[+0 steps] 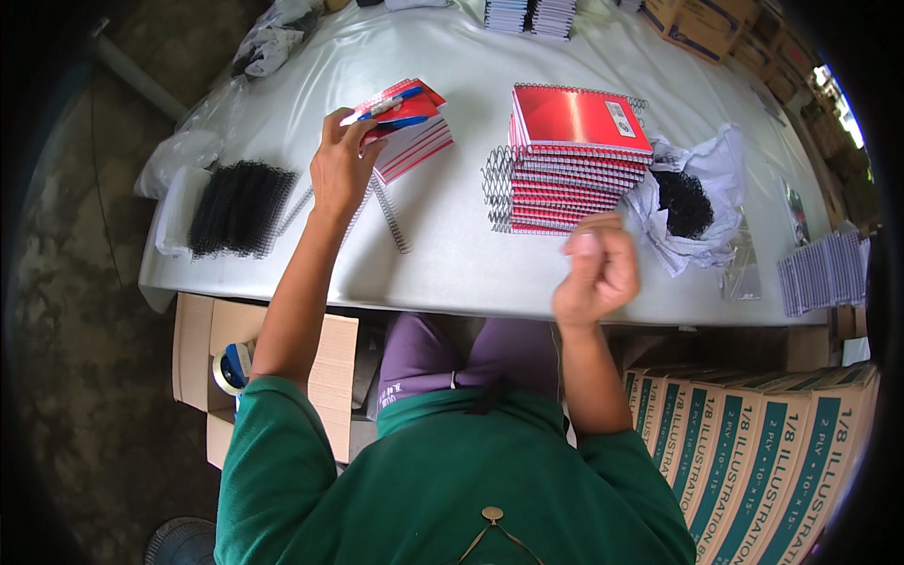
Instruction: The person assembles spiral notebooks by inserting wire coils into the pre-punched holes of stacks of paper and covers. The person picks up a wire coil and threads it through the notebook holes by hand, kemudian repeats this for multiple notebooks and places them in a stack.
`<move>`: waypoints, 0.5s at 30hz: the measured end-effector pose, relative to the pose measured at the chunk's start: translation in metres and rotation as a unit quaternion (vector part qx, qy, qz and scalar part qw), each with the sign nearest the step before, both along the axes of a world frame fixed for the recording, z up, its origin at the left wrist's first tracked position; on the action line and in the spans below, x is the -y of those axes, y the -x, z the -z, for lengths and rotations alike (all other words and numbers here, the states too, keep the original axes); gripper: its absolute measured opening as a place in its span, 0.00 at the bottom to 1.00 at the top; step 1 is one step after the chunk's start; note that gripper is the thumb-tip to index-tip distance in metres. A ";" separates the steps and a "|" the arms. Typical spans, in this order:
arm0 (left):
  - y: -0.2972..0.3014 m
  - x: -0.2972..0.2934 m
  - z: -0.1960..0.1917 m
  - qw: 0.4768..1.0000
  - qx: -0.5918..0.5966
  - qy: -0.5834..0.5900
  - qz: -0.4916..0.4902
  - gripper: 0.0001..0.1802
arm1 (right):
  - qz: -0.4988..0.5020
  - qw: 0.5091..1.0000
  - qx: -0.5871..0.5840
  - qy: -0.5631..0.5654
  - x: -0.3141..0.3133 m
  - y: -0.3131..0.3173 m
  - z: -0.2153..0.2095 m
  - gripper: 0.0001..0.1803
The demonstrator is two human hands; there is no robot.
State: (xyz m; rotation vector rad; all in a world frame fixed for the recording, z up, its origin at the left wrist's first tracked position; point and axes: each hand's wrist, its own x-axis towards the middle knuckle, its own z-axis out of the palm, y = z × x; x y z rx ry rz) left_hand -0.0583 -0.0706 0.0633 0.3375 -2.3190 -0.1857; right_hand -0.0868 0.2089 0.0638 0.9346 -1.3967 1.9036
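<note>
My left hand [341, 174] reaches over a short stack of red-covered notebooks [414, 155]. Its fingers bend around the near end of a tool with blue handles [400, 122] that lies over the top cover; the tool's exact kind is unclear. Loose metal spiral coils [389, 217] rest on the table just below that stack. My right hand [598, 273] is raised over the table's near edge, slightly blurred, with its fingers curled in; whatever they may hold is hidden. Beyond it stands a taller pile of spiral-bound red notebooks [579, 122], wire coils sticking out on its left.
Black coils [243, 209] lie in a bundle at the table's left. An open white plastic bag [720, 188] holds more black coils. Bound pads [824, 273] stand at the right edge. Cartons [753, 452] fill the lower right; an open cardboard box [334, 377] sits below the table.
</note>
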 end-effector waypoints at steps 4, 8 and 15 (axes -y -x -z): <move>0.000 0.021 -0.011 0.997 -0.022 0.040 0.064 0.09 | -0.167 0.972 0.163 -0.040 0.028 -0.030 0.001 0.06; 0.001 0.038 -0.044 0.984 -0.080 0.144 0.074 0.06 | -0.339 0.887 0.297 -0.105 0.052 -0.038 0.006 0.12; -0.080 -0.031 -0.071 0.939 0.113 -0.031 0.322 0.08 | -0.619 0.483 0.613 0.082 0.057 -0.017 0.018 0.25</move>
